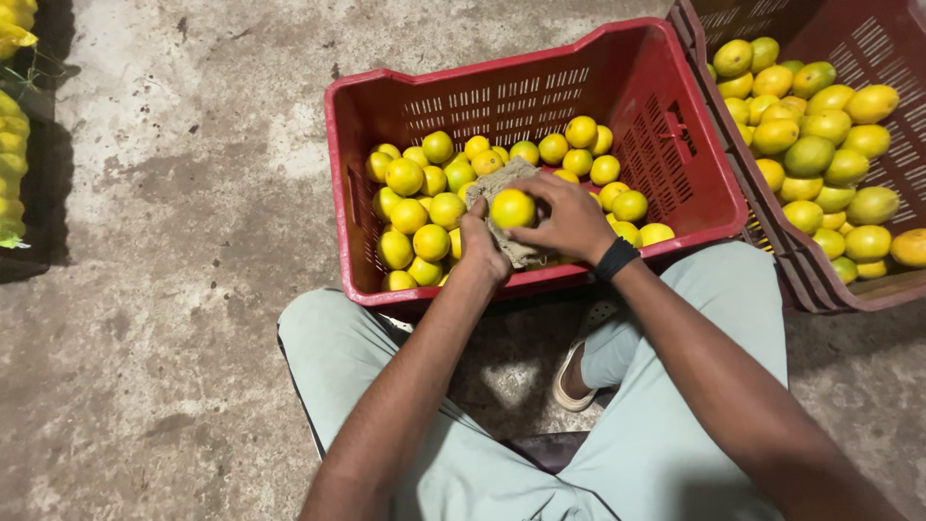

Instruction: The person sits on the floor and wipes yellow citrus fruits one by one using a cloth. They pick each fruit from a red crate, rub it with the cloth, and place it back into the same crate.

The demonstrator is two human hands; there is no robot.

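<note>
**2 hands on 1 yellow fruit over a red crate**

Head view: a person sits on a concrete floor (174, 289) with legs spread in pale green trousers (675, 425), a red plastic crate (540, 87) just in front of the knees. The crate is partly filled with round yellow fruit (415, 207). Both hands meet above its near side. The right hand (571, 220), with a black band (616, 258) at the wrist, curls its fingers around 1 yellow fruit (512, 207) and holds it. The left hand (480, 246) grips a piece of coarse tan cloth (502, 178), which lies against and under that fruit. A 2nd red crate (772, 241) stands touching the first on the right, heaped with larger yellow and greenish fruit (820, 145). A light shoe (569, 381) shows between the legs.
</note>
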